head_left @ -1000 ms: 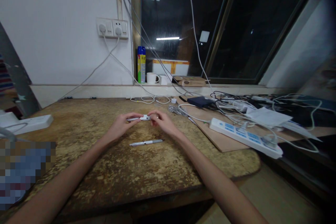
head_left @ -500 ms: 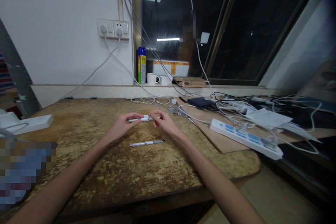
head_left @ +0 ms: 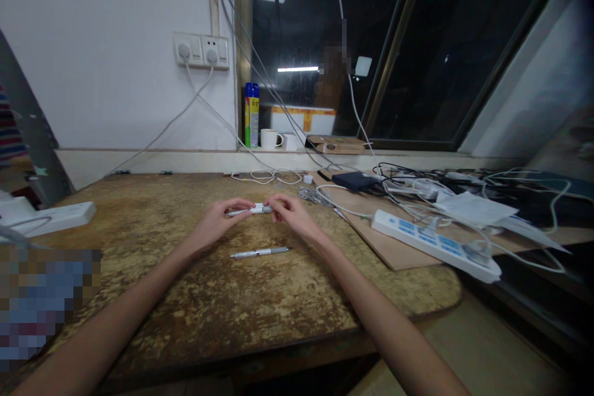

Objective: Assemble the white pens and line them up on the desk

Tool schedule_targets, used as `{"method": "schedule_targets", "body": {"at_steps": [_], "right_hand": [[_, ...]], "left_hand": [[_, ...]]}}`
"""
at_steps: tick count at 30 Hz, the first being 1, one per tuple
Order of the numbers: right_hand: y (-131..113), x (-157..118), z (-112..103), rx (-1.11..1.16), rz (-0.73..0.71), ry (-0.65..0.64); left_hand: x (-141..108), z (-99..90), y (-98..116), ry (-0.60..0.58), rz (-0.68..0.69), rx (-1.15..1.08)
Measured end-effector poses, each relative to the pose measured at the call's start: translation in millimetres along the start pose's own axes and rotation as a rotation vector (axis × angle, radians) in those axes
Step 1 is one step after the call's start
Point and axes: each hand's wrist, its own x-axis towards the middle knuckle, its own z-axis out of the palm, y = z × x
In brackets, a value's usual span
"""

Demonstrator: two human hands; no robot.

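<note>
A white-and-grey pen is held level between my two hands, just above or on the worn wooden table. My left hand pinches its left end between thumb and fingers. At the other end, my right hand closes its fingertips on the pen, and its curled fingers hide that end. A second white shape lies along the pen's upper side, and I cannot tell whether it is another pen. Nearer to me, a similar pen lies on the tabletop between my forearms, touched by neither hand.
To the right, a white power strip and tangled cables rest by a brown board. Another power strip is at left. Behind are a spray can, a white mug and a small crumpled clear bag.
Both hands keep the same hold on the pen in nearly the same place. The whole view has shifted very slightly.
</note>
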Motion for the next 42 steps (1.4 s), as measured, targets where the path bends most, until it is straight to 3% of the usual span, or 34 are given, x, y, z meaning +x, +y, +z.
{"method": "schedule_targets", "body": {"at_steps": [5, 13, 19, 22, 25, 31, 36, 39, 42], "right_hand": [[-1, 0, 0, -0.022, -0.068, -0.016], [-2, 0, 4, 0.134, 0.098, -0.044], [-2, -1, 5, 0.24, 0.139, -0.073], [-2, -3, 12, 0.226, 0.127, -0.122], [-2, 2, 22, 0.214, 0.045, -0.069], [-7, 30, 44, 0.29, -0.01, 0.03], [-18, 47, 48, 0.635, 0.117, 0.188], [-24, 50, 39, 0.961, 0.172, 0.235], [-27, 45, 23, 1.179, 0.224, 0.228]], "left_hand": [[2, 0.2, -4, 0.0, -0.022, -0.044], [1, 1.9, -4, 0.067, -0.044, -0.128], [3, 10.0, 2, 0.181, -0.312, -0.294], [3, 15.2, 2, 0.221, -0.351, -0.483], [2, 18.5, 2, 0.2, -0.348, -0.557], [1, 22.2, -3, 0.077, -0.389, -0.469], [3, 20.3, -18, 0.132, -0.32, -0.448], [1, 17.5, -31, 0.202, -0.319, -0.35], [-2, 14.9, -38, 0.189, -0.326, -0.237]]}}
